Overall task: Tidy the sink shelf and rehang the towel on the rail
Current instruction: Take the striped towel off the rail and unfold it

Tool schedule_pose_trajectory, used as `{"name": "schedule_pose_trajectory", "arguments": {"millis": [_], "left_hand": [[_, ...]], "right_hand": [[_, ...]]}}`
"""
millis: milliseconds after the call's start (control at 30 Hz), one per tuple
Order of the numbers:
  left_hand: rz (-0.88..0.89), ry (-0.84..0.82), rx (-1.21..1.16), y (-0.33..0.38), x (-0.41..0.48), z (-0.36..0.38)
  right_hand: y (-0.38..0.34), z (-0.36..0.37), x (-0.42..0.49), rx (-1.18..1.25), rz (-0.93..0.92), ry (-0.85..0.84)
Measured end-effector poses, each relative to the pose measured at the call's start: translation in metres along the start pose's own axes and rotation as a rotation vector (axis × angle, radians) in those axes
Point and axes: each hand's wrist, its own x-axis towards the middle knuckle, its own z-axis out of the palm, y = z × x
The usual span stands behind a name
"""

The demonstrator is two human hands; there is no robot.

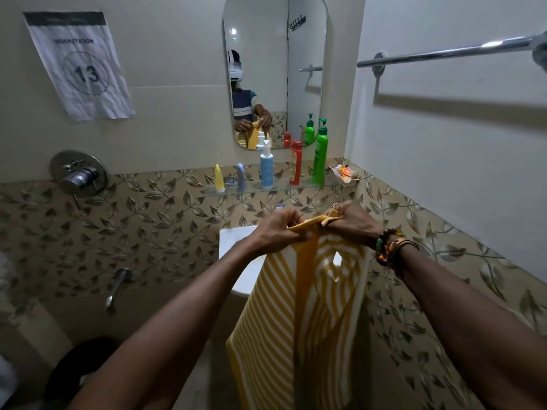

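Towel (325, 306) — top edge gripped by left hand (276, 229) and right hand (352, 221), side by side — the rest below them.

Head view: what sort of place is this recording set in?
A bathroom, most likely: a wall mirror above a glass shelf of toiletry bottles, a chrome towel rail on the right wall, and a shower mixer on the tiled wall.
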Motion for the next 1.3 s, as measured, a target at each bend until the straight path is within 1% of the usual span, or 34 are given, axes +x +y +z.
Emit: {"name": "schedule_pose_trajectory", "arguments": {"millis": [133, 267, 333, 400, 600, 667, 733, 900, 1033, 1100, 1233, 1300], "left_hand": [[-0.025, -0.05, 0.131, -0.014, -0.006, 0.0], [-0.057, -0.066, 0.213, -0.027, -0.013, -0.008], [-0.074, -0.058, 0.217, -0.033, -0.015, -0.012], [-0.092, -0.06, 0.236, -0.036, -0.016, -0.015], [-0.133, -0.078, 0.467, -0.047, -0.02, -0.023], [-0.144, -0.086, 0.493, -0.055, -0.025, -0.03], [-0.169, -0.06, 0.502, -0.062, -0.032, -0.035], [-0.229, 0.112, 0.449, -0.073, -0.041, -0.041], [-0.323, 0.186, 0.455, -0.074, -0.041, -0.045], [-0.37, 0.174, 0.399, -0.072, -0.039, -0.047], [-0.429, 0.06, 0.05, -0.069, -0.037, -0.053], [-0.472, 0.031, -0.028, -0.068, -0.038, -0.057]], "right_hand": [[0.006, -0.006, 0.003, -0.017, 0.001, 0.221], [0.013, -0.014, 0.002, -0.09, 0.124, 0.455], [0.016, -0.019, 0.001, -0.092, 0.2, 0.564], [0.019, -0.022, 0.0, -0.072, 0.278, 0.649], [0.035, -0.037, -0.005, 0.094, 0.49, 0.852], [0.042, -0.044, -0.009, 0.153, 0.572, 0.917], [0.048, -0.047, -0.014, 0.194, 0.626, 0.961], [0.05, -0.049, -0.02, 0.247, 0.662, 1.038], [0.05, -0.049, -0.022, 0.261, 0.663, 1.085], [0.052, -0.048, -0.022, 0.264, 0.677, 1.082], [0.058, -0.047, -0.025, 0.283, 0.703, 1.076], [0.061, -0.046, -0.027, 0.285, 0.718, 1.09]]}}
